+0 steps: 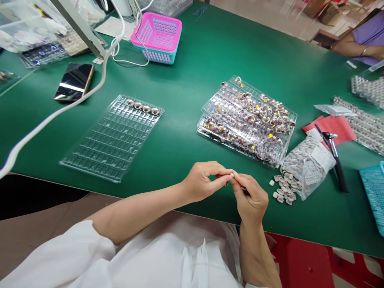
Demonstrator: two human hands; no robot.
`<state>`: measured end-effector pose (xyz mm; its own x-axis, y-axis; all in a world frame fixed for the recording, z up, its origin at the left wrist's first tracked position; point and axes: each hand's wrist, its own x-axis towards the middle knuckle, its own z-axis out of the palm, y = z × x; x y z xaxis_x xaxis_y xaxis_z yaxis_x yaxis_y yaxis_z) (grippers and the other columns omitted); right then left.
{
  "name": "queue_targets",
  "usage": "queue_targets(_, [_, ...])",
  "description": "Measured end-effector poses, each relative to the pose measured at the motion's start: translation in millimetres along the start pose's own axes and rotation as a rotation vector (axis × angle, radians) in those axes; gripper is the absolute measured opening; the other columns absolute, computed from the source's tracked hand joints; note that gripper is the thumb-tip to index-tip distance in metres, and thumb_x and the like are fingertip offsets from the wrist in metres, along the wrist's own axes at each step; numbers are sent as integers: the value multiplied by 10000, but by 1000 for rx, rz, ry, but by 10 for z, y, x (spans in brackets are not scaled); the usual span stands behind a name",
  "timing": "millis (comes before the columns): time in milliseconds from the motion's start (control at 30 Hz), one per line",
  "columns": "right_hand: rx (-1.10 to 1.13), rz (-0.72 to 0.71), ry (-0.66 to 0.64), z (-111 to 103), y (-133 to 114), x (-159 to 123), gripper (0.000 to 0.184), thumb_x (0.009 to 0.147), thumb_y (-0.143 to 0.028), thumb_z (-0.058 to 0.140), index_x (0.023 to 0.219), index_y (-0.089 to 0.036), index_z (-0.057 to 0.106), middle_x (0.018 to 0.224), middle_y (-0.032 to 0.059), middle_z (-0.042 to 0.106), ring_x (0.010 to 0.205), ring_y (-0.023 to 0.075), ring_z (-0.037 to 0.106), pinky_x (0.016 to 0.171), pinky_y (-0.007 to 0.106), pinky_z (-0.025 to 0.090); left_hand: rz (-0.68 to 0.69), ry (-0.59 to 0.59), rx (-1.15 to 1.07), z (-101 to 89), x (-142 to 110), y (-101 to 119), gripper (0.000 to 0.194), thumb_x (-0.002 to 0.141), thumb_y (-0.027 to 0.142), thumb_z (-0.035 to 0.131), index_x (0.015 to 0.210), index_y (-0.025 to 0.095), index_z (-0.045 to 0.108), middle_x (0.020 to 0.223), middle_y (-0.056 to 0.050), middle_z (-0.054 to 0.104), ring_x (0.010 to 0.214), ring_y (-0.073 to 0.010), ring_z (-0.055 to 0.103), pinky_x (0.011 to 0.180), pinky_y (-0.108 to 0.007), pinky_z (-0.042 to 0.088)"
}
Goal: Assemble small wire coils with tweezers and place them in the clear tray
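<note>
My left hand (207, 180) and my right hand (251, 195) meet above the table's near edge, fingertips pinched together. Between them is a small pale rounded piece (232, 175), mostly covered by the fingers; its kind is not clear. Something dark shows under my right fingers, too hidden to name. Just beyond the hands lie stacked clear trays (210, 138) loaded with small ring-like parts (250, 119), some bearing yellow bits. To the right, small beige caps (286, 187) spill beside a clear plastic bag (309, 164) full of them. A clear compartment tray (105, 144) at left holds several round parts (146, 109) along its far row.
A hammer (338, 168) and red sheets (339, 128) lie right of the bag, near a blue basket (373, 196). A phone (75, 82), white cable (57, 116) and pink-and-blue basket (159, 38) stand far left. Another person's arm (349, 47) rests at far right.
</note>
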<state>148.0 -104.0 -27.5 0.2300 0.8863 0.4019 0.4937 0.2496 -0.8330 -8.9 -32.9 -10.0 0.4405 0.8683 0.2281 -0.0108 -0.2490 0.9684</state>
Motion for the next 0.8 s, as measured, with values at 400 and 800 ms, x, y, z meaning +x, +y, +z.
queue_targets(400, [90,-28,-151,-65,7,30,352,807,-34,670,1045,-287,727,926,37,720,778,173,675,628,298,565,-622,-259,-583,-186,199,-106,315,603,220,865,853,103,714,731,-75,763,629,-174,714,626,-294,582])
queue_targets(800, [257,21,-269,-123,-13,26,307,813,-53,673,1018,-272,737,854,37,727,714,164,671,594,285,549,-667,-433,-712,-208,206,-134,269,576,157,873,788,95,719,701,-51,764,636,-182,730,680,-313,605])
